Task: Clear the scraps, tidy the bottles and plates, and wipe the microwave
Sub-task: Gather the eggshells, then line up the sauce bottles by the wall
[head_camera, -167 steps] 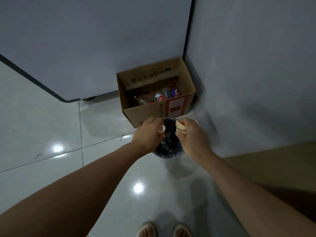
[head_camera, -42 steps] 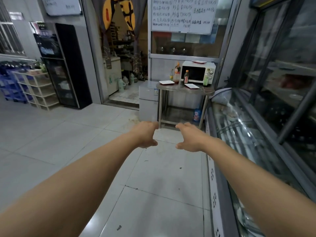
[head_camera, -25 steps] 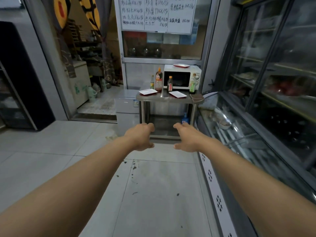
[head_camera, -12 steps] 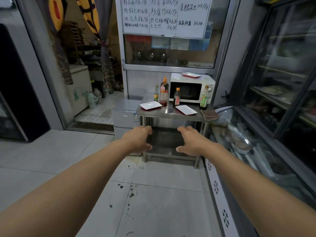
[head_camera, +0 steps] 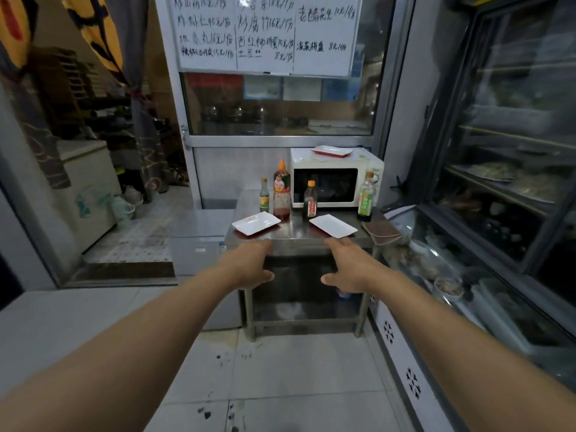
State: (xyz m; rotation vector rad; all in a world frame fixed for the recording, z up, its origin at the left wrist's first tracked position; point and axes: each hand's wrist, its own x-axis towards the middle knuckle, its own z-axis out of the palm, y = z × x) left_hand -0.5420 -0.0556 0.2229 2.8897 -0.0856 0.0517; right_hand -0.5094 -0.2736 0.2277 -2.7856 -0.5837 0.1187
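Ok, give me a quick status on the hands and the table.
Left hand and right hand open, empty. Four bottles, two plates on steel table; third plate on microwave. Nothing blocking.

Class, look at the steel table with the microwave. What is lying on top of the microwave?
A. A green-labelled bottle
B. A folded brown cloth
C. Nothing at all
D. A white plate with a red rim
D: a white plate with a red rim lies flat on top of the microwave; the brown cloth lies on the table's right edge, and the green-labelled bottle stands on the table.
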